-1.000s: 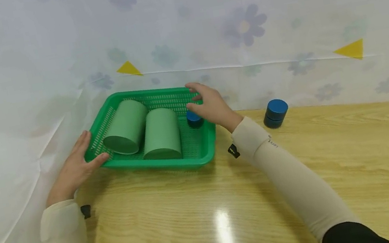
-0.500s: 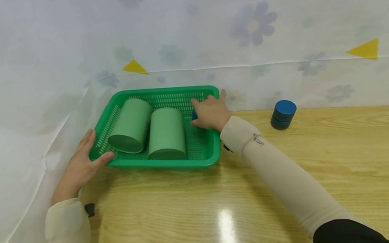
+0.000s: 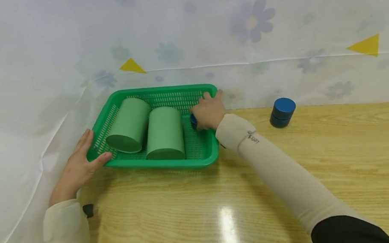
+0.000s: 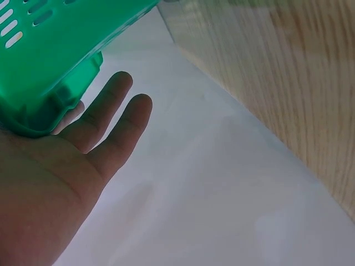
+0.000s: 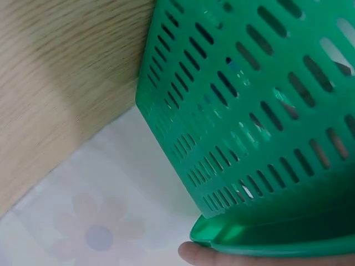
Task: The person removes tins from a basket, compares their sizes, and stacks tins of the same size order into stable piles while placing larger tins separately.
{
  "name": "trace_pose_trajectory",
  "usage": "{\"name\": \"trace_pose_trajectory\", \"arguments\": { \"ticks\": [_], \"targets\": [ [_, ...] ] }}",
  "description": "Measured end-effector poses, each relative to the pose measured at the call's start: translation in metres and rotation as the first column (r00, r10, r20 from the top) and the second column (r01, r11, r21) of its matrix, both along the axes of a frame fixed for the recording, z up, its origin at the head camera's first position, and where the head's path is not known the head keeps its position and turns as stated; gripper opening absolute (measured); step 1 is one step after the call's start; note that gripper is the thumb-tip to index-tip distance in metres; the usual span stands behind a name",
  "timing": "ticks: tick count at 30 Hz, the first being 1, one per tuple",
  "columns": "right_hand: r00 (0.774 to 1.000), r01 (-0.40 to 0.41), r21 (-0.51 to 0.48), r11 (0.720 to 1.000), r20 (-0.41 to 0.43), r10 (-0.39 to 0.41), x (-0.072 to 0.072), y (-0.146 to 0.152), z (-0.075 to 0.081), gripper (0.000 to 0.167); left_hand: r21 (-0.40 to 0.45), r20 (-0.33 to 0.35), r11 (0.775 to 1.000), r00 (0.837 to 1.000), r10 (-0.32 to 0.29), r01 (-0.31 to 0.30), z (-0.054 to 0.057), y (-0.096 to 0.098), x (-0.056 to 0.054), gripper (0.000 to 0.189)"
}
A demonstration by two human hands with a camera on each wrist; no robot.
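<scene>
In the head view a green plastic basket [image 3: 164, 169] stands at the back left of the table, with two pale green cylinders [image 3: 129, 124] lying tilted in it. My left hand [image 3: 74, 171] touches the basket's left end, thumb over the near rim; the left wrist view has its fingers [image 4: 125, 124] extended beneath the rim. Over the basket's right end reaches my right hand [image 3: 209, 111], pinching a small blue cylinder [image 3: 193, 121] that it mostly covers. One finger of that hand touches the rim in the right wrist view.
Right of the basket a second blue cylinder [image 3: 283, 112], with a groove round its side, stands on the wooden table [image 3: 166, 226]. Behind the table hangs a white flowered sheet [image 3: 193, 26] with yellow triangles on it; the sheet also borders the left side.
My right hand has lowered into the basket's right end and closed round the blue cylinder there. The left hand keeps its place at the rim.
</scene>
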State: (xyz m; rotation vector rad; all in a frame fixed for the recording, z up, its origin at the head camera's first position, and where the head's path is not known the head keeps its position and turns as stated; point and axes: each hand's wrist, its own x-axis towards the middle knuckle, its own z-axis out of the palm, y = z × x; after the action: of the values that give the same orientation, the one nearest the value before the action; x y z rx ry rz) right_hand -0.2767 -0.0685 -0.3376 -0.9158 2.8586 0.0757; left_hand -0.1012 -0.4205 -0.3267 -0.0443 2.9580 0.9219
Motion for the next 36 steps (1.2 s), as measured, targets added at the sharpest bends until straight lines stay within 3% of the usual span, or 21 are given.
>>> {"name": "trace_pose_trajectory", "arguments": {
  "ticks": [8, 11, 14, 16, 20, 26, 29, 33, 36],
  "targets": [
    [1.000, 0.002, -0.072, 0.997, 0.031, 0.001, -0.002, 0.001, -0.001, 0.056, 0.020, 0.035, 1.000, 0.999, 0.011, -0.011, 0.001, 0.000, 0.000, 0.098],
    [0.999, 0.028, -0.178, 0.984, 0.043, -0.020, -0.003, 0.003, -0.004, 0.058, 0.019, 0.041, 1.000, 0.999, 0.016, -0.017, 0.001, 0.000, 0.000, 0.098],
    [0.997, 0.066, -0.331, 0.941, 0.068, -0.046, -0.003, 0.007, -0.007, 0.059, 0.016, 0.040, 1.000, 0.999, 0.017, -0.018, 0.001, 0.001, -0.001, 0.098],
    [0.994, 0.090, -0.440, 0.894, 0.088, -0.057, -0.002, 0.010, -0.009, 0.058, 0.012, 0.035, 1.000, 0.999, 0.016, -0.017, 0.001, 0.001, -0.001, 0.098],
    [0.990, 0.120, -0.625, 0.771, 0.129, -0.050, 0.001, 0.016, -0.012, 0.058, 0.020, 0.032, 1.000, 0.999, 0.021, -0.021, 0.001, 0.002, 0.000, 0.098],
    [0.989, 0.130, -0.767, 0.628, 0.147, -0.025, 0.004, 0.028, -0.018, 0.064, 0.024, 0.034, 1.000, 0.999, 0.014, -0.014, -0.001, 0.004, -0.001, 0.098],
    [0.979, 0.175, -0.835, 0.522, 0.204, -0.002, 0.008, 0.032, -0.022, 0.070, 0.022, 0.027, 1.000, 1.000, 0.009, -0.010, -0.001, 0.003, 0.001, 0.097],
    [0.966, 0.246, -0.910, 0.334, 0.259, -0.006, 0.017, 0.035, -0.025, 0.076, 0.022, 0.017, 1.000, 1.000, 0.001, -0.002, 0.001, 0.000, 0.004, 0.096],
    [0.970, 0.243, -0.941, 0.235, 0.242, -0.035, 0.019, 0.036, -0.022, 0.075, 0.019, 0.005, 1.000, 1.000, 0.004, -0.004, 0.004, -0.004, 0.006, 0.095]
  ]
}}
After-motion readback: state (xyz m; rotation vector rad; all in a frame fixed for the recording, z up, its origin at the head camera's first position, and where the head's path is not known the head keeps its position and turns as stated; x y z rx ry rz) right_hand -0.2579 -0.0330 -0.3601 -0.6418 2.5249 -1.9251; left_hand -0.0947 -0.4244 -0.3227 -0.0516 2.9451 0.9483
